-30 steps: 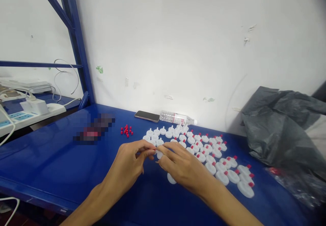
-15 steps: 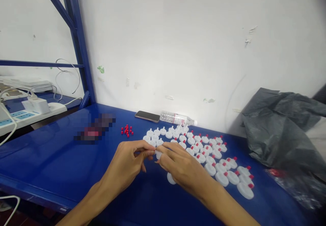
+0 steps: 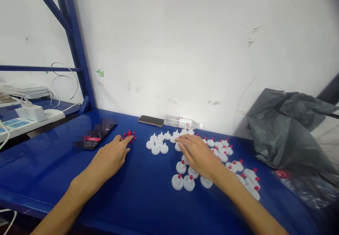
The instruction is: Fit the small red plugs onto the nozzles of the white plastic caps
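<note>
My left hand [image 3: 113, 155] reaches into the small pile of red caps [image 3: 129, 133], index finger stretched to their near edge and thumb apart. My right hand [image 3: 200, 153] is over the white round lids, fingers extended and spread, fingertips close to a plain white lid [image 3: 173, 139]. Beneath its fingers is a lid [image 3: 178, 146], partly hidden. To its left stand several white lids [image 3: 155, 150] with bare upright spouts. Around and below this hand are many lids with red-tipped spouts [image 3: 189, 183]; the hand and forearm hide some of them.
At the wall lie a phone [image 3: 150, 121] and a clear water bottle [image 3: 182, 122]. Another phone [image 3: 96, 139], partly blurred out, is on the left. A dark grey plastic bag [image 3: 288, 129] and clear plastic packaging [image 3: 312, 189] are on the right. A power strip [image 3: 53, 116] sits far left.
My hands were together, fingertips working on a small piece with a white lid; now they are apart. The left has moved to the red caps, the right toward the white lids.
</note>
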### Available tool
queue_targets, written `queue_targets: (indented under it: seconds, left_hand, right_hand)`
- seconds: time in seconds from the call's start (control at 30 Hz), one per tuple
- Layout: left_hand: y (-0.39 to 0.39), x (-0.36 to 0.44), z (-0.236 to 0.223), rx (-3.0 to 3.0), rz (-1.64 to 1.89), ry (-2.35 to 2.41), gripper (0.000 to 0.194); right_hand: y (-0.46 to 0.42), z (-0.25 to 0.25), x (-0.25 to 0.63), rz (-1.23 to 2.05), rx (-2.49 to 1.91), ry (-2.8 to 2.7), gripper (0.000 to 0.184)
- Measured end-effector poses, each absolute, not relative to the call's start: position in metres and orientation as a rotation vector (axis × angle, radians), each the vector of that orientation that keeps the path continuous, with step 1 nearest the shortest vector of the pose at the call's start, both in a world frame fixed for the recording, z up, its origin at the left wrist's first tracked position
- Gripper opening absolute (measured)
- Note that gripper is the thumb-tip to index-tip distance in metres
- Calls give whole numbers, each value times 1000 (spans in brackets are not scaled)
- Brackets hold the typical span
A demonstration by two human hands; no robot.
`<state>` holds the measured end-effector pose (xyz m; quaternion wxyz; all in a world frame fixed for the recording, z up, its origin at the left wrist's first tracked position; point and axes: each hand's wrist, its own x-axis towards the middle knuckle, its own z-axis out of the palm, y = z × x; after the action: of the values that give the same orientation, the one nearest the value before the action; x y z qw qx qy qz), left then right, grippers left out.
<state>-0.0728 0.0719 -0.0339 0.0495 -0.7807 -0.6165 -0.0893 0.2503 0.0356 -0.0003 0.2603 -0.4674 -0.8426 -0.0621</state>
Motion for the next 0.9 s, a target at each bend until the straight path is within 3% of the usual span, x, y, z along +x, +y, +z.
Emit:
queue_targets:
  seconds: [0.27, 0.5, 0.9]
  left_hand:
    - [73, -72, -34, -2384, -313, -1889, 45]
    - [71, -67, -19, -2472, -298, -1945, 20]
    - [60, -54, -10, -2440, -410, -1985, 14]
  right_hand:
    - [33, -6, 247, -57, -1298, -2418, 36]
    - [28, -1, 245, 31, -1336, -2414, 42]
    - [31, 0, 237, 50, -1252, -2421, 43]
